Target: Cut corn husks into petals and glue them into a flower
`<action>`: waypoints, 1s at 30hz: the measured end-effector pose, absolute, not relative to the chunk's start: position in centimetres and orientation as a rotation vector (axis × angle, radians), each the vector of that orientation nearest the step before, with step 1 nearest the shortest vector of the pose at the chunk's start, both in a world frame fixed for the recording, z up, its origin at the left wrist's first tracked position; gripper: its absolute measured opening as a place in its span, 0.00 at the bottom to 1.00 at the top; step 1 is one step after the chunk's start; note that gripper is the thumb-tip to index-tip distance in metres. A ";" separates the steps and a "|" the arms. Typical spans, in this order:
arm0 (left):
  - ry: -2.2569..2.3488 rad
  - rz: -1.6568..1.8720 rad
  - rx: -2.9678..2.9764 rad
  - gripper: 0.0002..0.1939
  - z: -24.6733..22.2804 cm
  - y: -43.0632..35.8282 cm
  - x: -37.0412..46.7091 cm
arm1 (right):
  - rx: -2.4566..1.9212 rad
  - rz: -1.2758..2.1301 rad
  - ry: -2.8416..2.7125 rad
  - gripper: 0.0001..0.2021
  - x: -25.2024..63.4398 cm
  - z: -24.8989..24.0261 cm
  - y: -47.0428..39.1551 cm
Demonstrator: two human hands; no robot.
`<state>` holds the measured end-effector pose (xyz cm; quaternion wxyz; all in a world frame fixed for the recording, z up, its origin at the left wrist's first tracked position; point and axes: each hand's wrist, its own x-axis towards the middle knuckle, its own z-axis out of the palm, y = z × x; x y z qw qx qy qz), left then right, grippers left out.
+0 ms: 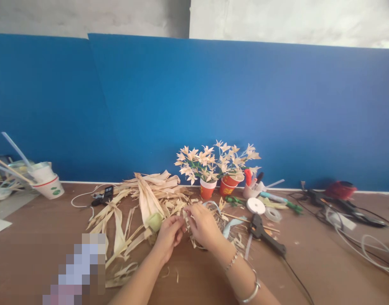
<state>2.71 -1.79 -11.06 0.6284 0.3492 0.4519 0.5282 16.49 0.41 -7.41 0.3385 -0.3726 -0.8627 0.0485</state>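
My left hand (pixel 171 234) is closed in a pinch, low over the table. Close beside it, my right hand (pixel 203 223) has its thumb and fingers drawn together, fingertips almost meeting those of the left. Whatever they pinch is too small to make out. Dry corn husks (pixel 148 192) lie spread to the left and behind, one with a pale green stub end (pixel 154 221) right by my left hand. Husk scraps and thin wires (pixel 221 222) lie partly hidden around my right hand.
Beyond my hands stand husk flowers (pixel 203 159) in a paper cup (pixel 207 189) and a second red cup (pixel 228 185). A black glue gun (pixel 264 236), white tape roll (pixel 255 206) and cables (pixel 356 241) lie right. Cups with sticks (pixel 50 186) stand far left; a blue partition (pixel 213 97) closes the back.
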 end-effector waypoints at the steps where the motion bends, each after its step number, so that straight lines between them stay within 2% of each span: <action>1: 1.036 1.208 0.802 0.15 -11.0 -1.8 2.7 | -0.973 0.126 -2.244 0.11 16.5 -7.4 0.4; 11: 1.021 1.176 0.807 0.14 -10.8 -1.8 2.7 | -0.981 0.129 -2.229 0.11 16.5 -7.2 0.3; 15: 1.016 1.183 0.806 0.15 -10.7 -1.8 2.7 | -0.962 0.245 -2.156 0.13 16.6 -6.6 0.2; 19: 0.976 1.182 0.816 0.15 -10.5 -1.8 2.5 | -1.157 0.538 -1.854 0.08 17.1 -6.3 0.8; 22: 0.955 1.169 0.867 0.16 -10.5 -1.9 2.5 | -1.341 0.960 -1.643 0.15 17.4 -6.6 1.5; 25: 0.964 1.153 0.928 0.17 -10.5 -2.1 2.6 | -1.317 1.300 -1.548 0.13 17.4 -6.9 1.8; 30: 1.050 1.136 0.989 0.17 -11.0 -1.8 2.7 | -1.246 1.474 -1.437 0.09 17.3 -7.2 1.8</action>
